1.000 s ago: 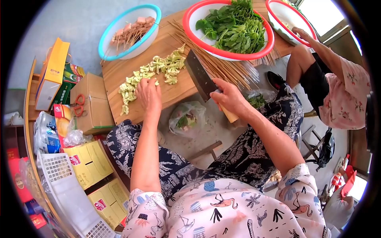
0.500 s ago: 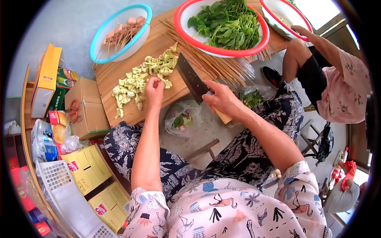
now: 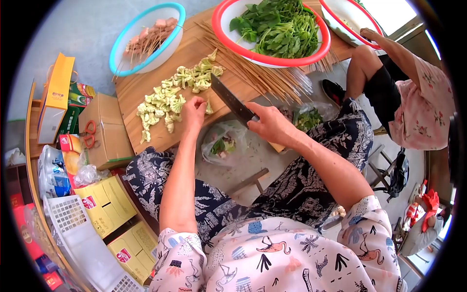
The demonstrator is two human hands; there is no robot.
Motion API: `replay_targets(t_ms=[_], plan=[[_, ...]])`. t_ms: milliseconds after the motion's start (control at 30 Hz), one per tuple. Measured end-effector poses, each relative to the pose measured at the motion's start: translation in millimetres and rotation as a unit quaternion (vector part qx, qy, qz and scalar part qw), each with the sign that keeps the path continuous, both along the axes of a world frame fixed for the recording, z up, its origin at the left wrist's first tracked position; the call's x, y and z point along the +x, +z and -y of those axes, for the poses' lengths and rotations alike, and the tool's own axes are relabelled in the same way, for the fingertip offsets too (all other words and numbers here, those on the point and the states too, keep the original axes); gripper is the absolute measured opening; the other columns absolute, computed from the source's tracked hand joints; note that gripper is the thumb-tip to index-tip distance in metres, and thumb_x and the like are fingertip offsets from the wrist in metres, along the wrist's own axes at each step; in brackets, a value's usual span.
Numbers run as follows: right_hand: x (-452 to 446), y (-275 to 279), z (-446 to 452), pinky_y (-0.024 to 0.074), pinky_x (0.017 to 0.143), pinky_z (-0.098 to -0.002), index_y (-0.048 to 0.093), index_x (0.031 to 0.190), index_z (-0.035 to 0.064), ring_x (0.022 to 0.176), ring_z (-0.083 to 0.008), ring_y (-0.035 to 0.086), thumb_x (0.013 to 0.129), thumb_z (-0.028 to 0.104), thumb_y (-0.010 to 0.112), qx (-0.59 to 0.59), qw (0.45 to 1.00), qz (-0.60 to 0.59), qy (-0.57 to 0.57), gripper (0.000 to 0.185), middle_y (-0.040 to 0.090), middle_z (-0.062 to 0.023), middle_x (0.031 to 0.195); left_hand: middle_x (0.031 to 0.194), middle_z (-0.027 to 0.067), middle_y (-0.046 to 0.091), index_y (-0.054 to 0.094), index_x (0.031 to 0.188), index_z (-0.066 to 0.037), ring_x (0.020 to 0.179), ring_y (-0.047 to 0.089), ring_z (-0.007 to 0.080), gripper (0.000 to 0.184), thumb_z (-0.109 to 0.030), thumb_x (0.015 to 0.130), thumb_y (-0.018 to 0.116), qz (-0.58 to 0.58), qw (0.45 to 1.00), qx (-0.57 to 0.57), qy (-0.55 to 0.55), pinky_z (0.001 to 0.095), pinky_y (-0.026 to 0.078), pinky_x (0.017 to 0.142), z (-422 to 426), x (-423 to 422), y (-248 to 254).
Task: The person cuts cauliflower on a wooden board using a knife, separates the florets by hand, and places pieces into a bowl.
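My right hand (image 3: 269, 122) grips a cleaver (image 3: 229, 99), its dark broad blade pointing up and left over the table edge. My left hand (image 3: 194, 111) is closed in a pinch at the board's near edge, left of the blade; what sits between the fingertips is hidden. A small cauliflower piece (image 3: 209, 108) lies just right of those fingertips. Cut cauliflower florets (image 3: 163, 104) spread in a band across the wooden tabletop (image 3: 131, 104), beyond and left of my left hand.
Bamboo skewers (image 3: 265, 80) lie beside a red-rimmed basin (image 3: 219, 24) of leafy greens. A blue-rimmed basin (image 3: 116, 56) holds skewered meat. Plastic bags (image 3: 224, 143) with greens are below the table. Another person (image 3: 421, 104) sits at right, one hand on a basin. Boxes (image 3: 104, 126) stand at left.
The cleaver and my right hand have shifted slightly left, and the blade is tilted differently. My left hand has moved a little right and down, with its fingers still pinched.
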State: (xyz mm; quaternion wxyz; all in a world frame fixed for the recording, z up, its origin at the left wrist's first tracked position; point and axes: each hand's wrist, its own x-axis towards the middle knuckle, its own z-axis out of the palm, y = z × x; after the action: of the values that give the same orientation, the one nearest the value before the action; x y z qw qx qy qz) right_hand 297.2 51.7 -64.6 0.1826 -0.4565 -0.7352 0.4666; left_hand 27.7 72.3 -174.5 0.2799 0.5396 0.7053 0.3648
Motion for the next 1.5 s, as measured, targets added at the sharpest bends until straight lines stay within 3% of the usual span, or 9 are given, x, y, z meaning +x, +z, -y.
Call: replay_targets(t_ms=[67, 133, 267, 400, 467, 667, 1200, 1267, 1500], plan=[[0.0, -0.4, 0.6, 0.0483, 0.076, -0.0497, 0.053, 0.121, 0.0007, 0.087, -0.0437, 0.061, 0.081, 0.016, 0.061, 0.036, 0.999, 0.035, 0.017, 0.044, 0.065, -0.0247, 0.084, 0.076, 0.0073, 0.067, 0.071, 0.092, -0.004, 0.066, 0.062, 0.0169, 0.015, -0.017, 0.084, 0.067, -0.005, 1.000, -0.012, 0.005, 0.0318, 0.049, 0.064, 0.8, 3.6, -2.9], [-0.1, 3.5, 0.5, 0.0485, 0.074, -0.0477, 0.053, 0.123, 0.0007, 0.084, -0.0431, 0.061, 0.081, 0.015, 0.061, 0.047, 0.998, 0.050, 0.017, 0.045, 0.065, -0.0243, 0.081, 0.081, 0.0109, 0.065, 0.071, 0.089, -0.003, 0.071, 0.063, 0.0197, 0.018, -0.020, 0.083, 0.068, -0.100, 0.993, 0.059, -0.010, 0.0327, 0.050, 0.067, 3.6, 13.8, 3.6], [-0.2, 6.7, -0.5, 0.0488, 0.073, -0.0456, 0.052, 0.126, 0.0005, 0.081, -0.0415, 0.062, 0.082, 0.015, 0.060, 0.056, 0.996, 0.071, 0.021, 0.047, 0.064, -0.0237, 0.079, 0.085, 0.0125, 0.062, 0.072, 0.088, -0.005, 0.073, 0.063, 0.0229, 0.017, -0.019, 0.078, 0.071, -0.162, 0.985, 0.054, -0.024, 0.0350, 0.050, 0.068, 10.7, 26.4, 14.5], [1.2, 4.9, 1.1, 0.0488, 0.074, -0.0466, 0.052, 0.126, 0.0005, 0.084, -0.0417, 0.062, 0.082, 0.016, 0.060, 0.054, 0.995, 0.076, 0.031, 0.047, 0.064, -0.0240, 0.081, 0.084, 0.0119, 0.063, 0.073, 0.086, -0.006, 0.074, 0.064, 0.0239, 0.013, -0.016, 0.077, 0.071, -0.136, 0.987, 0.088, -0.014, 0.0353, 0.051, 0.068, 6.1, 23.4, 0.9], [0.5, 3.5, 1.6, 0.0490, 0.075, -0.0476, 0.052, 0.127, 0.0007, 0.085, -0.0415, 0.062, 0.082, 0.016, 0.059, 0.066, 0.992, 0.090, 0.050, 0.048, 0.065, -0.0240, 0.083, 0.081, 0.0154, 0.061, 0.073, 0.080, -0.002, 0.077, 0.062, 0.0308, 0.008, -0.007, 0.075, 0.069, -0.128, 0.987, 0.094, -0.009, 0.0388, 0.049, 0.071, 4.8, 23.1, 4.1], [1.3, -5.7, 1.0, 0.0497, 0.072, -0.0488, 0.054, 0.122, 0.0007, 0.082, -0.0400, 0.064, 0.079, 0.013, 0.059, 0.133, 0.984, 0.091, 0.069, 0.045, 0.065, -0.0211, 0.077, 0.084, 0.0135, 0.065, 0.075, 0.084, -0.005, 0.076, 0.065, 0.0293, 0.010, -0.009, 0.078, 0.068, -0.157, 0.983, 0.093, -0.023, 0.0366, 0.051, 0.071, 2.6, 17.0, 6.1], [-1.0, 5.3, -5.7, 0.0485, 0.073, -0.0493, 0.051, 0.124, 0.0002, 0.085, -0.0416, 0.062, 0.082, 0.009, 0.054, 0.130, 0.970, 0.162, 0.123, 0.043, 0.064, -0.0229, 0.083, 0.087, 0.0156, 0.065, 0.076, 0.086, -0.006, 0.082, 0.065, 0.0328, 0.012, -0.007, 0.078, 0.066, -0.153, 0.984, 0.086, -0.033, 0.0383, 0.050, 0.075, 3.1, 17.8, 10.4], [-2.8, 5.7, -7.1, 0.0491, 0.068, -0.0500, 0.057, 0.104, -0.0008, 0.076, -0.0411, 0.063, 0.078, 0.005, 0.053, 0.155, 0.969, 0.153, 0.117, 0.026, 0.064, -0.0220, 0.074, 0.086, 0.0156, 0.065, 0.075, 0.086, -0.005, 0.082, 0.065, 0.0329, 0.012, -0.006, 0.078, 0.066, -0.154, 0.984, 0.086, -0.033, 0.0382, 0.050, 0.076, 2.8, 17.8, 10.7], [-10.1, -3.4, -12.7, 0.0492, 0.069, -0.0512, 0.057, 0.099, -0.0007, 0.077, -0.0423, 0.063, 0.079, 0.005, 0.053, 0.149, 0.969, 0.153, 0.124, 0.022, 0.064, -0.0234, 0.074, 0.089, 0.0157, 0.066, 0.075, 0.086, -0.003, 0.083, 0.065, 0.0330, 0.012, -0.005, 0.079, 0.065, -0.159, 0.983, 0.085, -0.030, 0.0376, 0.050, 0.076, 1.9, 15.0, 6.4]])
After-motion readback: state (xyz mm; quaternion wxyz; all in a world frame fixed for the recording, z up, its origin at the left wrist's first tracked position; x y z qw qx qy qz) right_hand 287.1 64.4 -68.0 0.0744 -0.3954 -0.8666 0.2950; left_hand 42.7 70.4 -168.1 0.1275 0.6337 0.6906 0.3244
